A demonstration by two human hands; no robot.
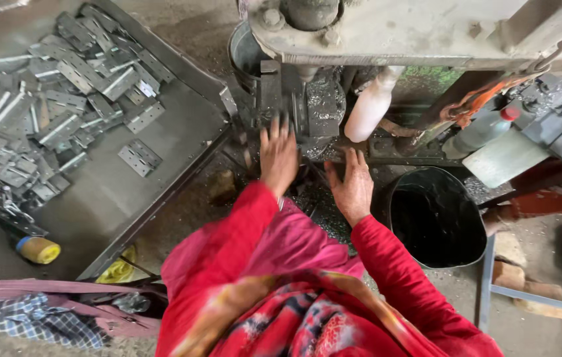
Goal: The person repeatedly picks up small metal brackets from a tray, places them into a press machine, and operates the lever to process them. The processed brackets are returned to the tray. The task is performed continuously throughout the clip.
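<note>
The dark metal block on the grey machine (274,92) stands straight ahead of the left hand (278,157), its long side going up and down. That hand is nearer, fingers spread, holding nothing. The right hand (352,187) is open too, lower down. Shiny metal chips (324,215) cover the bench; a black bucket (434,218) sits right.

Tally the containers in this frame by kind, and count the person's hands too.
Black bucket: 1
White bottle: 1
Red-capped bottle: 1
Metal tray: 1
Hands, left hand and right hand: 2
Total: 6
</note>
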